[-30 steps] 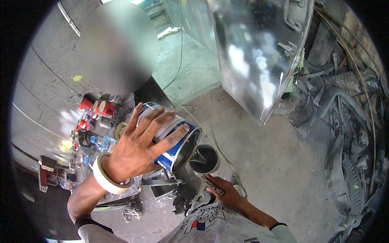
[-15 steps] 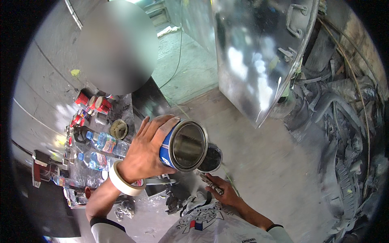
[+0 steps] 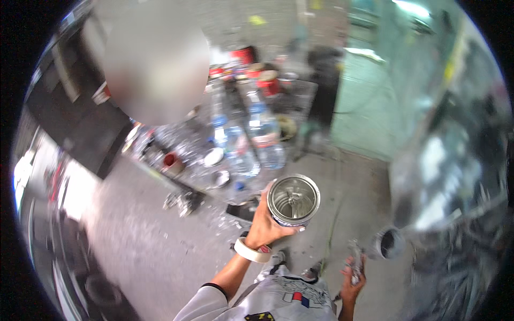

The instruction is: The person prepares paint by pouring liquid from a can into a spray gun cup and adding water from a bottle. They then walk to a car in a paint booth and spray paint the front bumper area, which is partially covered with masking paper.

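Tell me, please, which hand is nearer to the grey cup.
Right: the right hand is just below-left of the grey cup in view; the left hand, around the can, is farther away to its left.

This looks like a workshop, one where paint or something similar is handled. A cluttered table [image 3: 193, 171] bears red cans [image 3: 267, 83] and plastic bottles [image 3: 267, 136], and an open tin [image 3: 294, 198] shows beside it. A cup [image 3: 390, 243] with a dark inside shows near a metal tool [image 3: 355, 254]. The bare grey floor [image 3: 139, 230] is littered with scraps near the table, and a yellow smear [image 3: 257, 20] marks a grey surface beyond. Blur hides finer detail at the right.
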The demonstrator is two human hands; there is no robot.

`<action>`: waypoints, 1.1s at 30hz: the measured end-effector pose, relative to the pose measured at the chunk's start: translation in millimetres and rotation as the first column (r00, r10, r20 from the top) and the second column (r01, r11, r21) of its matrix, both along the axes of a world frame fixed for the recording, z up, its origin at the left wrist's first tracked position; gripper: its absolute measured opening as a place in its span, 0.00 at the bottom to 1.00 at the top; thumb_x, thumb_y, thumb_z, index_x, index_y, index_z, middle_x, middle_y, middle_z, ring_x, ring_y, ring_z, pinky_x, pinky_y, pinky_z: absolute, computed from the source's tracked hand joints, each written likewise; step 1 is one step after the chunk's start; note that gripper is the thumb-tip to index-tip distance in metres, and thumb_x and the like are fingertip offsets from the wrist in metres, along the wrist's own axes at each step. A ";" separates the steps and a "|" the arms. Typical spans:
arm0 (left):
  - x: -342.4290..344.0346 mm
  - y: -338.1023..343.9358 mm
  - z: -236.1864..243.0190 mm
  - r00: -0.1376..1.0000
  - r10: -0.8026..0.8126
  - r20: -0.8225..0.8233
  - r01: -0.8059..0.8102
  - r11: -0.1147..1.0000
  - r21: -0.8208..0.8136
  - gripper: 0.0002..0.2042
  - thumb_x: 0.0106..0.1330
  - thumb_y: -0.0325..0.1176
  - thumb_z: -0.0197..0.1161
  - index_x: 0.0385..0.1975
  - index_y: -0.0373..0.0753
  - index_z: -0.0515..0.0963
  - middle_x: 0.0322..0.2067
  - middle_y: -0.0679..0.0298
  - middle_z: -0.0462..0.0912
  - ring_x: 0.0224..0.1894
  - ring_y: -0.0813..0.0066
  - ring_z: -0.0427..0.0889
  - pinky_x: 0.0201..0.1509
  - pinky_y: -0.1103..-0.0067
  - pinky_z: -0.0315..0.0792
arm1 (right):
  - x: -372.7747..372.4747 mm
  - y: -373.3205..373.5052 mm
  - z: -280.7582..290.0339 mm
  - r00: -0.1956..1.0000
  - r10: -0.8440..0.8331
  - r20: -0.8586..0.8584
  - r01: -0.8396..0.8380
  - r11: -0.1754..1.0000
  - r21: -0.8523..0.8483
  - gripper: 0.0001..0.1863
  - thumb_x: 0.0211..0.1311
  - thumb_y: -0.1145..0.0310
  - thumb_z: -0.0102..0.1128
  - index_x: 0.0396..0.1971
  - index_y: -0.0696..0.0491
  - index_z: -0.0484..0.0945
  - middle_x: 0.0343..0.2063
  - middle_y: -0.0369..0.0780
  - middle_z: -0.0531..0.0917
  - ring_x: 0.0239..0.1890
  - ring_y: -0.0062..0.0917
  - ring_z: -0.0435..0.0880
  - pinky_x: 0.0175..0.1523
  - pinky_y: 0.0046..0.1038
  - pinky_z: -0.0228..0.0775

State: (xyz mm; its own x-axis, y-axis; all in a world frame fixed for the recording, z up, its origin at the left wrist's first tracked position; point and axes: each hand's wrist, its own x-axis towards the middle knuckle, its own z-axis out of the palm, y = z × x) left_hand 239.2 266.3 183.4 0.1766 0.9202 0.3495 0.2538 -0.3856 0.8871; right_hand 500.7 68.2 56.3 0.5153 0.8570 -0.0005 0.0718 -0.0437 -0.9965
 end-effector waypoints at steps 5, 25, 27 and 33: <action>-123.1 -8.0 -51.8 0.917 0.353 0.185 -0.343 0.935 -0.086 0.55 0.33 0.33 0.83 0.64 0.32 0.53 0.57 0.54 0.68 0.60 0.63 0.69 0.65 0.69 0.63 | -12.0 11.2 9.0 0.992 -0.090 0.084 0.095 0.994 -0.059 0.32 0.67 0.67 0.54 0.68 0.59 0.55 0.52 0.46 0.77 0.50 0.30 0.80 0.37 0.27 0.81; -345.6 158.1 -147.3 0.511 0.859 0.021 -0.842 0.496 0.211 0.53 0.40 0.41 0.79 0.66 0.31 0.52 0.64 0.47 0.62 0.67 0.53 0.61 0.70 0.67 0.54 | -48.7 30.9 28.9 0.943 -0.297 0.152 0.321 0.931 -0.174 0.31 0.67 0.68 0.53 0.68 0.58 0.56 0.53 0.46 0.77 0.51 0.31 0.80 0.38 0.28 0.81; -339.9 147.7 -158.2 0.315 0.941 -0.121 -0.933 0.331 0.143 0.54 0.45 0.46 0.78 0.67 0.30 0.50 0.66 0.43 0.54 0.69 0.52 0.53 0.72 0.66 0.49 | -52.1 32.2 27.1 0.940 -0.314 0.136 0.335 0.927 -0.171 0.32 0.67 0.67 0.54 0.68 0.58 0.55 0.53 0.47 0.77 0.52 0.33 0.79 0.40 0.30 0.81; -246.1 120.3 -149.0 0.663 0.586 -0.467 -0.575 0.797 0.184 0.52 0.44 0.45 0.76 0.69 0.39 0.50 0.58 0.44 0.66 0.61 0.47 0.64 0.66 0.59 0.57 | -49.8 37.0 26.0 0.947 -0.315 0.064 0.321 0.941 -0.110 0.30 0.66 0.70 0.56 0.66 0.60 0.59 0.54 0.47 0.77 0.52 0.31 0.79 0.42 0.32 0.81</action>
State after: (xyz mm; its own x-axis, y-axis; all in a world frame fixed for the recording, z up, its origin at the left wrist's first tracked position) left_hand -6.9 386.6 34.4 -0.2444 0.8882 0.3890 0.8154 -0.0289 0.5782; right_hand 450.9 105.2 82.3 0.7628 0.6437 -0.0618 0.0792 -0.1877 -0.9790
